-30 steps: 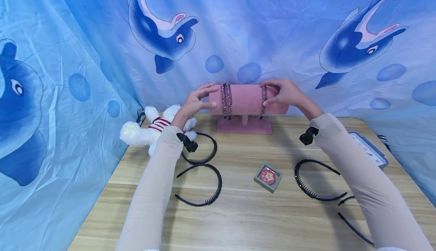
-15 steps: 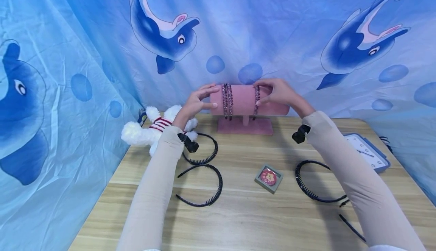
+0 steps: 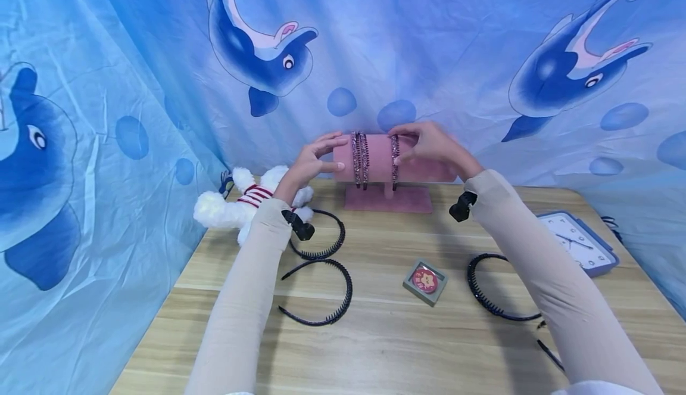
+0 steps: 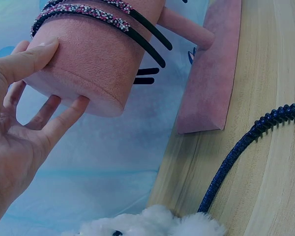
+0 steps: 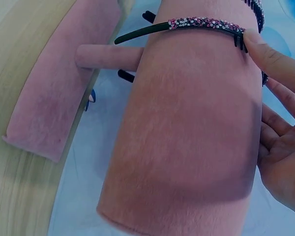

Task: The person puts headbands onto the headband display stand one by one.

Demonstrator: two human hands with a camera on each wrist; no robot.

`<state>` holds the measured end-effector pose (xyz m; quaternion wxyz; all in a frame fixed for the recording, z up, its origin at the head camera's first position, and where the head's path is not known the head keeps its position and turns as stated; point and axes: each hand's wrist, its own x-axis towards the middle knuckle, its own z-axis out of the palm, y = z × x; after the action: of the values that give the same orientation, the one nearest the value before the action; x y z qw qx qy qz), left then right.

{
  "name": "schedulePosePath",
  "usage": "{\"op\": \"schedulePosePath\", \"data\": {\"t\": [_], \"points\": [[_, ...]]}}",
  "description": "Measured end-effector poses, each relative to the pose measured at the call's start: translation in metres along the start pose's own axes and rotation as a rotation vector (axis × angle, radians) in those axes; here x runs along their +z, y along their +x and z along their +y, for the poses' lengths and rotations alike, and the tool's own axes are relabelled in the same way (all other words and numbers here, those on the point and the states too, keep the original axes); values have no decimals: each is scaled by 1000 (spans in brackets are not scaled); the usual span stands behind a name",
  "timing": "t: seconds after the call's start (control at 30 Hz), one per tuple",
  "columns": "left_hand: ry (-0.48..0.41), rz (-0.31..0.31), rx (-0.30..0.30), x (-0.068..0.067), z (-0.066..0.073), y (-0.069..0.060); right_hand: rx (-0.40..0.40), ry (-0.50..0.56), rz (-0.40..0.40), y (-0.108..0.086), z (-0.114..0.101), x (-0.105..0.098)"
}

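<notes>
A pink velvet roll-shaped display stand [image 3: 378, 171] stands at the back of the table. My left hand [image 3: 313, 159] holds its left end; in the left wrist view, the thumb and fingers spread around the end of the roll [image 4: 88, 73]. Two rhinestone headbands [image 3: 365, 168] sit side by side over the roll near that hand. A third rhinestone headband [image 3: 395, 176] straddles the roll around its middle. My right hand [image 3: 429, 145] grips this one, its thumb pressing the toothed edge of the headband [image 5: 201, 22] in the right wrist view. The fingers behind the roll are partly hidden.
Dark headbands [image 3: 345, 299] lie on the left of the table, and another headband [image 3: 477, 288] lies on the right. A small framed box [image 3: 426, 282] sits between. A white plush toy [image 3: 214, 209] is at left, a blue clock [image 3: 581, 243] at right. A dolphin curtain hangs behind.
My right hand has slid the third headband leftward along the roll, from near the right end to around the middle. My left hand stays on the left end.
</notes>
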<state>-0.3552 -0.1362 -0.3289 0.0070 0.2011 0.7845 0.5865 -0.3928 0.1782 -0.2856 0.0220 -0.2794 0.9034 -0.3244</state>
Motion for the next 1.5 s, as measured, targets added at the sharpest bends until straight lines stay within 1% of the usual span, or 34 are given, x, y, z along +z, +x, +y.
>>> {"op": "schedulePosePath", "data": {"t": [0.1, 0.17, 0.27, 0.37, 0.43, 0.53, 0.67, 0.8, 0.9, 1.0, 1.23, 1.37, 1.5], "points": [[-3, -1, -7, 0, 0, 0, 3, -19, 1, 2, -2, 1], [0, -1, -7, 0, -1, 2, -10, -29, 4, 3, -4, 1], [5, 2, 4, 0, -9, 6, -25, -17, 5, 3, -6, 3], [6, 12, 23, -1, -20, 11, -15, 26, -5, 1, -7, 5], [5, 21, 24, 0, -23, 12, -8, 52, -13, 0, -8, 7], [0, 14, 8, 0, -13, 7, -10, 61, -22, 0, -8, 11], [-6, -6, -2, 1, 2, -1, -43, 31, -2, 1, -10, 18], [-7, -2, -4, 1, 1, 0, -45, 2, 37, 0, -12, 21], [-7, 6, -15, 0, 1, -1, -43, -14, 46, 0, -13, 23], [-2, 13, -16, 0, 1, -1, -45, -20, 37, 1, -16, 24], [3, 2, 15, 0, 0, -1, -70, -20, 23, 7, -22, 29], [-7, 6, 26, -1, -11, 6, -81, -31, 35, 10, -23, 31], [-10, 23, 36, -1, -23, 11, -88, -46, 48, 13, -25, 33]]}}
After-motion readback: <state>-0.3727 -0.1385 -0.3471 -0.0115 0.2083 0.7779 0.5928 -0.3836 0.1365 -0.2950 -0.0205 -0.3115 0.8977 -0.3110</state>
